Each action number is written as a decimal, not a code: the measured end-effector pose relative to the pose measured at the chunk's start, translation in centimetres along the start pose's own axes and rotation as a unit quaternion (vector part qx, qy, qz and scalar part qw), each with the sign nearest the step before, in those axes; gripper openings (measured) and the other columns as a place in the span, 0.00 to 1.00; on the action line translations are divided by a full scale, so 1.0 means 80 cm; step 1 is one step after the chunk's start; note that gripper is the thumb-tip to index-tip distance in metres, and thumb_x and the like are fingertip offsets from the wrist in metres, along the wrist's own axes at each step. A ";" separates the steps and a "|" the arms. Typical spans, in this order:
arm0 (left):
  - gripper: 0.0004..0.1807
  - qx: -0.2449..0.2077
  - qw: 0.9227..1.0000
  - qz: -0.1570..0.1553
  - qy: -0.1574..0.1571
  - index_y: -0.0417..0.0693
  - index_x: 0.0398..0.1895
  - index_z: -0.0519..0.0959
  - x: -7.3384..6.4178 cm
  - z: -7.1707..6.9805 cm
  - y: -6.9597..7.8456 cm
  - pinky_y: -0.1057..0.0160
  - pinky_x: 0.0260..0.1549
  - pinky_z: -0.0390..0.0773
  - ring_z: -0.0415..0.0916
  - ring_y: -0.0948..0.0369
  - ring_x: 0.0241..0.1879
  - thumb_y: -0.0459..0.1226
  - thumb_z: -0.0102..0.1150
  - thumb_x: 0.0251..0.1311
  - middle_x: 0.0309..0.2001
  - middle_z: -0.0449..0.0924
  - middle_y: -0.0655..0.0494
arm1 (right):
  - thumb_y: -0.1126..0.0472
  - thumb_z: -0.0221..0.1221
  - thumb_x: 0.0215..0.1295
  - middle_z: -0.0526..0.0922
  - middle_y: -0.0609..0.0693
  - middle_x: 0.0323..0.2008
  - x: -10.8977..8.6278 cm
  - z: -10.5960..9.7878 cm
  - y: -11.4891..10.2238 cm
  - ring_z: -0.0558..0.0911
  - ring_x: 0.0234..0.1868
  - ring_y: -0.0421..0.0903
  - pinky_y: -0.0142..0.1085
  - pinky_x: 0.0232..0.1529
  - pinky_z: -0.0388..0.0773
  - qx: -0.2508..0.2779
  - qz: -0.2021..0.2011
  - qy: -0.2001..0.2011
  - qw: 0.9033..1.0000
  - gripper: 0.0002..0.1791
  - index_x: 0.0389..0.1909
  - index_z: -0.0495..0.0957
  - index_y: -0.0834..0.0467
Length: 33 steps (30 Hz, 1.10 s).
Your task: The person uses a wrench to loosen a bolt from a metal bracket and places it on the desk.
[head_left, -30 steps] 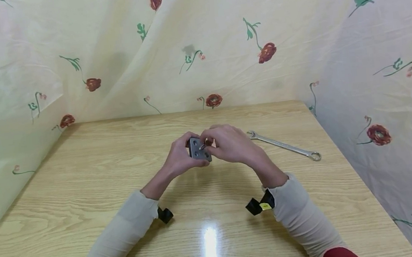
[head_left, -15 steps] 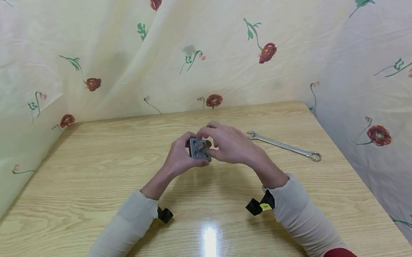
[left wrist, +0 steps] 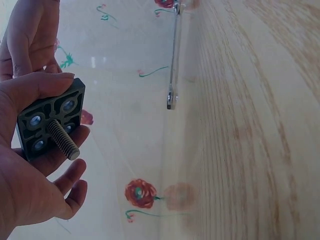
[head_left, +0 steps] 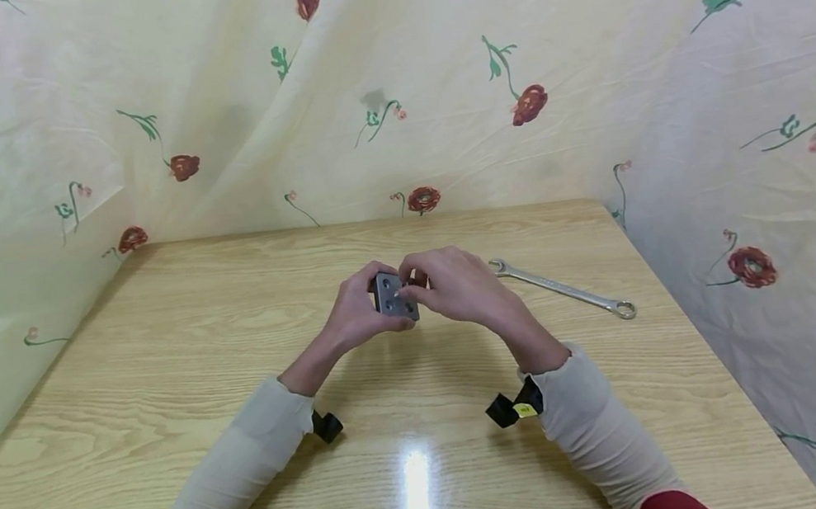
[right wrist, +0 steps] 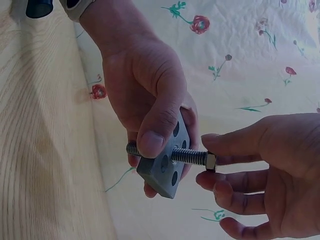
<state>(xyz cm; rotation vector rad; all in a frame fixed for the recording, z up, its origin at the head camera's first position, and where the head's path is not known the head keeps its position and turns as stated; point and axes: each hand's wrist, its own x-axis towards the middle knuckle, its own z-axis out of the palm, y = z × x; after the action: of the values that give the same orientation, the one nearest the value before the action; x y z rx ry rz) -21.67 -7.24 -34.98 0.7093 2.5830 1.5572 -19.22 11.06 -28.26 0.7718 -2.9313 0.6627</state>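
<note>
My left hand grips a small square grey plate by its edges, above the table. The plate has a hole near each corner and a hex bolt through its middle. In the left wrist view the bolt's threaded end sticks out of the ribbed back. On the other face, the fingers and thumb of my right hand curl around the hex head and pinch it. From the head view, the right hand hides most of the bolt.
A combination wrench lies slantwise on the wood-grain table, right of the hands. Floral cloth hangs behind the table and along both sides. Black wrist cameras sit below both wrists.
Half a second ago the right fingers were spread and the bolt's head showed; now they have closed over it again. The left hand and the plate have stayed in place.
</note>
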 end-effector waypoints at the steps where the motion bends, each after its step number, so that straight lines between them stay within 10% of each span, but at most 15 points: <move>1: 0.35 -0.002 1.000 0.000 0.000 0.45 0.53 0.73 0.000 0.000 0.000 0.63 0.41 0.76 0.75 0.54 0.44 0.36 0.78 0.37 0.48 0.79 0.46 | 0.56 0.63 0.63 0.85 0.47 0.32 0.000 0.000 0.000 0.77 0.27 0.41 0.32 0.27 0.70 -0.003 -0.008 0.002 1.000 0.08 0.42 0.82 0.52; 18: 0.35 0.004 1.000 0.003 0.004 0.45 0.53 0.74 -0.001 0.000 0.001 0.62 0.43 0.75 0.75 0.54 0.44 0.36 0.78 0.36 0.46 0.79 0.47 | 0.68 0.65 0.56 0.81 0.50 0.43 -0.004 0.000 -0.001 0.80 0.39 0.49 0.40 0.41 0.77 -0.011 -0.078 0.015 0.997 0.10 0.38 0.83 0.53; 25: 0.34 -0.004 1.000 0.001 0.003 0.46 0.52 0.74 -0.001 0.001 0.000 0.62 0.41 0.77 0.76 0.53 0.45 0.36 0.78 0.37 0.48 0.79 0.46 | 0.51 0.66 0.59 0.80 0.52 0.48 -0.004 -0.003 0.000 0.80 0.44 0.50 0.41 0.41 0.76 -0.008 -0.027 0.015 1.000 0.23 0.54 0.74 0.53; 33: 0.36 0.007 1.000 0.000 0.004 0.45 0.54 0.73 0.001 0.002 -0.002 0.63 0.40 0.77 0.76 0.53 0.44 0.36 0.78 0.37 0.48 0.79 0.46 | 0.47 0.58 0.67 0.84 0.48 0.30 -0.001 -0.001 0.001 0.76 0.25 0.43 0.33 0.26 0.69 0.012 0.028 -0.014 0.999 0.13 0.43 0.80 0.51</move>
<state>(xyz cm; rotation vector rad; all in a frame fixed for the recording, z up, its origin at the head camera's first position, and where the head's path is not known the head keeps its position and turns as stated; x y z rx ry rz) -21.72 -7.14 -35.16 0.7043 2.6022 1.5469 -19.17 11.20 -28.22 0.7085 -2.9854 0.6968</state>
